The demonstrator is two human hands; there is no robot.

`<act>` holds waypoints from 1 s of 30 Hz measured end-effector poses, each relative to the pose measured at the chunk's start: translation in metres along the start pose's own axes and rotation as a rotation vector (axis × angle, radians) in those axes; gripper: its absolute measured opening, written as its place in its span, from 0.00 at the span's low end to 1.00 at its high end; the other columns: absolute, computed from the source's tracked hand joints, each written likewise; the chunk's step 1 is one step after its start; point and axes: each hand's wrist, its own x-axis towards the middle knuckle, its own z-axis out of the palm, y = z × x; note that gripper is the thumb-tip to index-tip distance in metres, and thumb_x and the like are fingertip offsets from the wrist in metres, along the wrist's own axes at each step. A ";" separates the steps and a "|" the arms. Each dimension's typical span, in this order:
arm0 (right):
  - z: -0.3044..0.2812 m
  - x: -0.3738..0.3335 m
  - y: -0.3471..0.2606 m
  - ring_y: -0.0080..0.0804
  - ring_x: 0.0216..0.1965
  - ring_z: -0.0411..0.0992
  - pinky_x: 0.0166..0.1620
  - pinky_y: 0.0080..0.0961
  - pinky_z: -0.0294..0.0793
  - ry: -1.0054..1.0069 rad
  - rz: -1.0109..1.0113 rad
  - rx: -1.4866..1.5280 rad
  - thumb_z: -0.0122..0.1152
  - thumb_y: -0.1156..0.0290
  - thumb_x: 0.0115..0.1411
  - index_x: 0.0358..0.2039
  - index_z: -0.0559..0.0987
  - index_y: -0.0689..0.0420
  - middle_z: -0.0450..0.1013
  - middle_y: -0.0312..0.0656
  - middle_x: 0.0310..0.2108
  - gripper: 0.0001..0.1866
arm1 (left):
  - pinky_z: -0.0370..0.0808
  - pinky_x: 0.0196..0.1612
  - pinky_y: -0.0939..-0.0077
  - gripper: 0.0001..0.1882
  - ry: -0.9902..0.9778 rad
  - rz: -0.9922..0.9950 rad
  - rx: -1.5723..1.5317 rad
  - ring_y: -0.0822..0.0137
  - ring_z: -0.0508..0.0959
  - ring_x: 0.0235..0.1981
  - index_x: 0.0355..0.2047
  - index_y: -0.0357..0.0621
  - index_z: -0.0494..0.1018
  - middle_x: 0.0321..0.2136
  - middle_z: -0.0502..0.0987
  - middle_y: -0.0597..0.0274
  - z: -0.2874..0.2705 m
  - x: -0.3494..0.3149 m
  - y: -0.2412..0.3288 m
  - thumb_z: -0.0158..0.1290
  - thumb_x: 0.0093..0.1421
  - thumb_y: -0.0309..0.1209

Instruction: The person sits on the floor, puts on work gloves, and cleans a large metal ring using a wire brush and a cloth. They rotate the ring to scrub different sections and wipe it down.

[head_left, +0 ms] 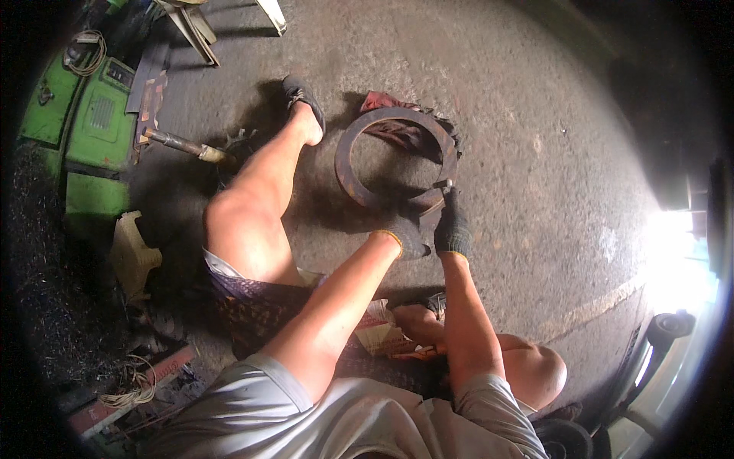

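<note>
A large flat, rusty metal ring lies on the floor in front of me, overlapping a crumpled dark red cloth. Both my hands wear dark knit gloves with yellow cuffs. By the ring's near edge, my left hand is closed at a dark, flat metal piece; whether it grips that piece is hard to make out. My right hand is wrapped round a tool whose small metal head shows past the fingers, beside the ring's near right edge.
My bare left leg stretches out left of the ring. Beyond it lies a metal rod. Green machine panels and a heap of dark metal shavings line the left side. Chair legs stand at the far left, with bright light at right.
</note>
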 end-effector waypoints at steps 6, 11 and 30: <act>0.000 -0.002 0.004 0.65 0.54 0.74 0.52 0.51 0.74 -0.105 0.128 -0.068 0.43 0.80 0.67 0.73 0.61 0.45 0.74 0.67 0.53 0.34 | 0.59 0.72 0.53 0.52 -0.022 -0.069 -0.060 0.47 0.65 0.70 0.67 0.41 0.68 0.68 0.66 0.44 0.002 0.004 0.001 0.56 0.53 0.69; -0.003 -0.001 -0.003 0.64 0.53 0.75 0.52 0.49 0.75 -0.063 0.054 0.025 0.42 0.78 0.68 0.72 0.63 0.46 0.75 0.67 0.52 0.32 | 0.57 0.74 0.53 0.55 -0.164 -0.047 0.039 0.47 0.65 0.70 0.70 0.46 0.65 0.70 0.64 0.46 -0.009 0.002 0.004 0.58 0.50 0.69; -0.013 0.024 -0.002 0.25 0.26 0.71 0.30 0.27 0.76 0.108 0.425 0.954 0.59 0.60 0.71 0.61 0.72 0.60 0.73 0.39 0.33 0.23 | 0.62 0.69 0.52 0.47 -0.106 -0.059 0.001 0.43 0.72 0.62 0.54 0.31 0.78 0.56 0.77 0.36 -0.030 -0.013 0.011 0.55 0.53 0.66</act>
